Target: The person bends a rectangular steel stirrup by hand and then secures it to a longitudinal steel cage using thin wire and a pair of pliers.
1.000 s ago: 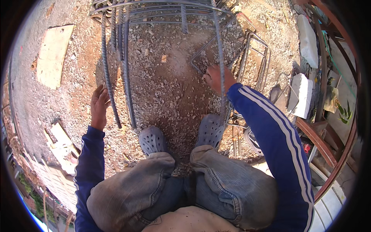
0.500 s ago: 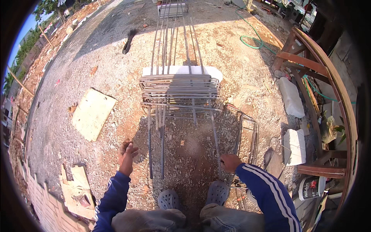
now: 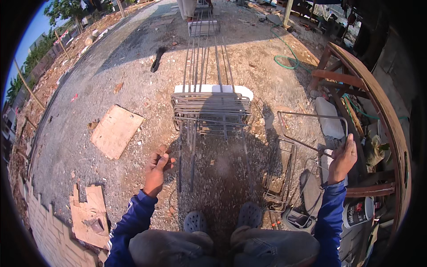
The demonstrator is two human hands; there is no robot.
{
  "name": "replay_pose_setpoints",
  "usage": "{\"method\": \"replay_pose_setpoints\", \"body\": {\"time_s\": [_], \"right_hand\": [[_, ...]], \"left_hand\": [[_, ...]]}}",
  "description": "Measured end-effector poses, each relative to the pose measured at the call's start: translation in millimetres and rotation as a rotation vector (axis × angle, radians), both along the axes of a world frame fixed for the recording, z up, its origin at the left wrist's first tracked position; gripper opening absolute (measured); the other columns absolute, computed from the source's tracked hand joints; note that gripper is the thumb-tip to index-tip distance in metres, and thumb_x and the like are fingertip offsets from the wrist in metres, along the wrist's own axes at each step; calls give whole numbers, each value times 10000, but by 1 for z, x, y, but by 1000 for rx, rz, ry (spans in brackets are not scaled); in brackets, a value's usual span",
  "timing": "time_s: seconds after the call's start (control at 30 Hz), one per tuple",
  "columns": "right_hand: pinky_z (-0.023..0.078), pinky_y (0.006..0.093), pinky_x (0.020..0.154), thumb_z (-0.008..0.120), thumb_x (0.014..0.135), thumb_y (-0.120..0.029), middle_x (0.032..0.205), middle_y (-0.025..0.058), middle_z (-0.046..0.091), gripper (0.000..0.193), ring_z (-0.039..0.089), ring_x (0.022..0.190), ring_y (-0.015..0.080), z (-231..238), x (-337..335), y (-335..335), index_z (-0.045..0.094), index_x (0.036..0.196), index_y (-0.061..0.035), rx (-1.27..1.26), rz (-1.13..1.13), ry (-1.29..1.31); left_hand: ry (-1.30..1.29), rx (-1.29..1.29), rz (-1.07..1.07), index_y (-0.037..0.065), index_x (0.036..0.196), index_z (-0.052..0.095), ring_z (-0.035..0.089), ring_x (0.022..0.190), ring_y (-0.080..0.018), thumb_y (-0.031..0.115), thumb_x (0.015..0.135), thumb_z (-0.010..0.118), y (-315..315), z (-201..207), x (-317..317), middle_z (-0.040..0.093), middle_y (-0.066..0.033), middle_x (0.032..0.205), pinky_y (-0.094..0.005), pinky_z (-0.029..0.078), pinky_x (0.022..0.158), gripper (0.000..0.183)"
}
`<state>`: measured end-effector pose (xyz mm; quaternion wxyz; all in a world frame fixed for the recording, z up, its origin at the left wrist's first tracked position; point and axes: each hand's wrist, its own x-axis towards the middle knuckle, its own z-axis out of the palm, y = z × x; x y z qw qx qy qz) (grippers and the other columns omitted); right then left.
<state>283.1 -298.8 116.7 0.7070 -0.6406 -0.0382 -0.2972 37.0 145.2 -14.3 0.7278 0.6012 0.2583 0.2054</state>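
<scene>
My right hand (image 3: 341, 160) is closed round one corner of a rectangular steel stirrup (image 3: 311, 115), which it holds raised off the ground at the right. Empty, with fingers loosely apart, my left hand (image 3: 155, 174) hangs beside the near ends of several long steel rebars (image 3: 180, 162). A tight row of stirrups (image 3: 209, 106) encircles those bars by a white block (image 3: 243, 91) under them. More loose stirrups (image 3: 292, 167) lie on the gravel below my right hand.
Farther off, another white block (image 3: 202, 28) bears the bars, with a person's legs (image 3: 187, 9) beside it. Wooden boards (image 3: 116, 131) lie at left. A wooden frame (image 3: 376, 91), a pale block (image 3: 329, 117) and a bucket (image 3: 358, 212) line the right side.
My right hand has moved up and right from the right rebar's near end and now holds a stirrup. My left hand has shifted slightly right. A person's legs have come into view at the far end.
</scene>
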Motion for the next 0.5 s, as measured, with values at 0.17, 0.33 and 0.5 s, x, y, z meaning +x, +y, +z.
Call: {"method": "replay_pose_setpoints", "body": {"time_s": [0.17, 0.33, 0.5], "right_hand": [[248, 236, 357, 517, 970, -392, 519, -59, 284, 396, 226, 387, 68, 39, -30, 7, 462, 672, -138, 542, 292, 168], [255, 251, 338, 436, 994, -440, 516, -39, 291, 461, 245, 371, 95, -19, -29, 33, 471, 665, -119, 788, 860, 451], [344, 271, 433, 462, 984, -441, 547, -38, 356, 417, 292, 397, 104, -77, -45, 73, 479, 702, -134, 558, 741, 692]], "left_hand": [[-68, 103, -274, 47, 1400, 397, 572, 1112, -190, 322, 960, 556, -38, 32, 15, 493, -122, 1352, -294, 469, 886, 543], [-129, 204, -195, 6, 1388, 388, 562, 1125, -208, 444, 999, 404, -50, 44, 44, 538, -129, 1287, -304, 455, 908, 587], [-101, -155, -145, 27, 1113, 529, 590, 787, -162, 440, 1012, 360, -42, 36, 28, 589, -57, 909, -311, 496, 731, 457]]}}
